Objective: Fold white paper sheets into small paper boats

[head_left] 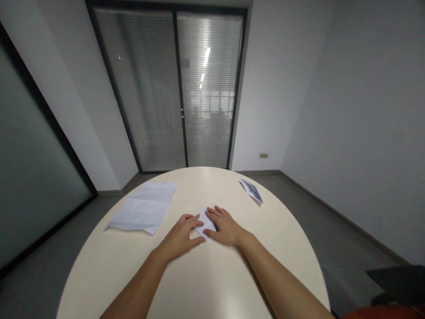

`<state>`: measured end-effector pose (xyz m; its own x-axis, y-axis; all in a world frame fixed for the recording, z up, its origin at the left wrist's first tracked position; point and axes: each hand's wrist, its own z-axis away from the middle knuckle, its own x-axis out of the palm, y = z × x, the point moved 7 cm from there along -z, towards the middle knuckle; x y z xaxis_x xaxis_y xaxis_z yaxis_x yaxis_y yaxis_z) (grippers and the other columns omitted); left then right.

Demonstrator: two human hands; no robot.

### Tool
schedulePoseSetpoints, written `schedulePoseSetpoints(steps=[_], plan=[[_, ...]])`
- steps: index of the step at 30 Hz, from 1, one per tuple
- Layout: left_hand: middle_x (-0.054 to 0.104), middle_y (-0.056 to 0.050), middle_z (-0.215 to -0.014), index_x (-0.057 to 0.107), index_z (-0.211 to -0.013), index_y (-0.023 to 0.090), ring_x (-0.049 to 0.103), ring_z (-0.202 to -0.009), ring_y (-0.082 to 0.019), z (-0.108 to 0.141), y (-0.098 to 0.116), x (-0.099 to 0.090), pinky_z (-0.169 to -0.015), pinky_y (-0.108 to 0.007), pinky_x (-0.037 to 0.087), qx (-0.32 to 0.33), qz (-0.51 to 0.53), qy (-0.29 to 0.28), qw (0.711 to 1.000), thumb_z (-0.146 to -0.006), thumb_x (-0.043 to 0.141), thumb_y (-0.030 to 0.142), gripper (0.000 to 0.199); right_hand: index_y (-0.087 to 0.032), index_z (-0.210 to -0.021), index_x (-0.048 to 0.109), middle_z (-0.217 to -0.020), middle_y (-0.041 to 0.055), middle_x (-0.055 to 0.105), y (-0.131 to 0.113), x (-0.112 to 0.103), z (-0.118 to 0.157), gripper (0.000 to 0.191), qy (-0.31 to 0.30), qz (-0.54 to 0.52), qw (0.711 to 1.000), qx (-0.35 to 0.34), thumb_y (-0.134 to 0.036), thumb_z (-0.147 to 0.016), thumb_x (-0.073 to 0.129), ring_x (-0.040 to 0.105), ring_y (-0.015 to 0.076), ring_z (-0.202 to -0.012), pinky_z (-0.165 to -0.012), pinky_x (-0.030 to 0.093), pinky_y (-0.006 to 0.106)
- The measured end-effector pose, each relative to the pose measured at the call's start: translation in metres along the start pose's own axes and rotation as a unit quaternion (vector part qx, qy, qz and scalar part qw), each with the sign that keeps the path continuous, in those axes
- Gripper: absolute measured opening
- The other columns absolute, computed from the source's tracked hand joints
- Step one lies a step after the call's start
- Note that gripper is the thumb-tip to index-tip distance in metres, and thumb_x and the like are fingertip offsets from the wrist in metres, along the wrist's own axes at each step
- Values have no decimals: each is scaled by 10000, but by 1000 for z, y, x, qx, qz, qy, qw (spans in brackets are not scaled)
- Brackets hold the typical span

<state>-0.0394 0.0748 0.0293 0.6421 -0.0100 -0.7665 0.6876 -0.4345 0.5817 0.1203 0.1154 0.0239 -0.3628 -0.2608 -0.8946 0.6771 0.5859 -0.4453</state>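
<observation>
A small folded white paper (203, 220) lies flat near the middle of the round cream table (195, 283). My left hand (183, 235) rests on its left edge, with the thumb and fingers apart. From the right, my right hand (223, 227) presses on the same paper, its fingers spread over the top and right side and its thumb near the lower part. Both hands hide portions of the paper. Neither hand is closed round anything.
A large creased white sheet (146, 206) lies at the table's left. Near the far right edge sits a folded paper piece with a dark pattern (252, 191). A dark chair part (398, 283) shows at the lower right, beyond the table.
</observation>
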Motion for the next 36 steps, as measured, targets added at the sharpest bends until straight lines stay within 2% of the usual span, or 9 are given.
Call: schedulePoseSetpoints(steps=[5, 16, 27, 36], plan=[[617, -108, -1439, 719, -1201, 223, 526, -1299, -270, -2, 2, 0, -1139, -453, 442, 2, -11, -4, 1000, -786, 830, 295, 435, -141, -1585, 386, -1659, 137, 318, 1, -1, 0, 847, 3, 3, 1000, -1, -648, -923, 532, 206, 390, -1546, -1251, 163, 550], [632, -79, -1400, 742, -1180, 282, 520, -1295, -285, -3, 6, 0, -1136, -483, 429, 29, -20, -10, 999, -848, 781, 371, 346, -176, -1588, 386, -1659, 125, 321, 0, -2, 1, 817, 5, -1, 1000, -3, -639, -930, 528, 203, 384, -1549, -1248, 166, 561], [642, -88, -1379, 746, -1176, 273, 529, -1287, -290, -3, 5, -3, -1129, -484, 439, 26, -20, -9, 999, -825, 799, 360, 365, -147, -1581, 396, -1654, 135, 328, -5, -6, 1, 828, 1, 1, 1000, 7, -637, -929, 532, 213, 388, -1545, -1252, 170, 553], [642, -81, -1377, 742, -1181, 284, 531, -1285, -286, -3, 2, -2, -1128, -478, 442, 32, -19, -4, 999, -834, 788, 385, 364, -186, -1582, 401, -1652, 124, 338, -3, -3, 1, 804, 11, -3, 1000, 1, -642, -933, 527, 211, 379, -1548, -1250, 173, 556]])
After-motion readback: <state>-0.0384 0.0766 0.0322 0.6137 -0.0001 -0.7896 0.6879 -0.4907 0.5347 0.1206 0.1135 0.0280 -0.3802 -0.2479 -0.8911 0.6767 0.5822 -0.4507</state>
